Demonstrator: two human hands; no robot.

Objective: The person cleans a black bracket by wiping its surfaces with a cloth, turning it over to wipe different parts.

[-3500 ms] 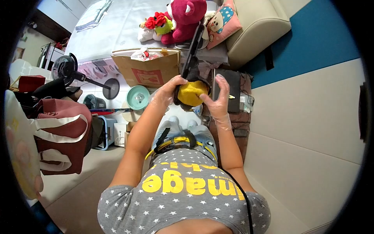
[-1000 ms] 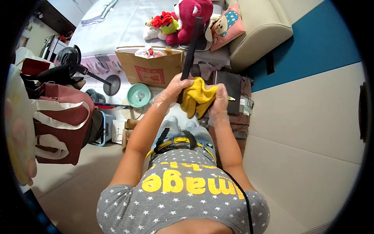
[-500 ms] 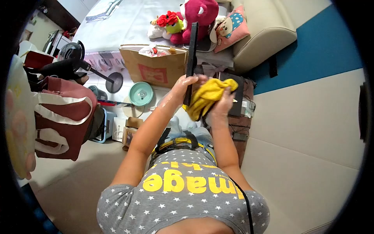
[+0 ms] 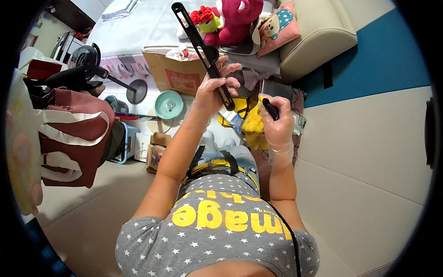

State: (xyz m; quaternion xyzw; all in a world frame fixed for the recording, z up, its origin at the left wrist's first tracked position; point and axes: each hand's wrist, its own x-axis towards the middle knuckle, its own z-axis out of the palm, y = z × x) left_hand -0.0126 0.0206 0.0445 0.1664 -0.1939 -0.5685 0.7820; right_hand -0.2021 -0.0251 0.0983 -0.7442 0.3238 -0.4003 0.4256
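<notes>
My left hand (image 4: 213,90), in a clear plastic glove, grips a long black bar (image 4: 198,44) with slots along it. The bar slants up and left, the thumb across its lower part and several fingers spread behind. My right hand (image 4: 280,121), also gloved, is closed around a small rounded black piece (image 4: 271,109). A yellow cloth (image 4: 254,119) shows just left of those fingers; whether they hold it too, I cannot tell. The two hands are apart, in front of my waist.
Ahead stand a cardboard bag (image 4: 173,74) and a bed (image 4: 147,32) with plush toys (image 4: 235,21). At left are a fan (image 4: 85,56), a reddish bag (image 4: 76,134) and a green basin (image 4: 168,105). A beige wall panel (image 4: 360,152) rises at right.
My right hand has moved away from the bar, right and slightly down; the cloth is lower and the black piece now shows. The bar has tilted to the left in my left hand.
</notes>
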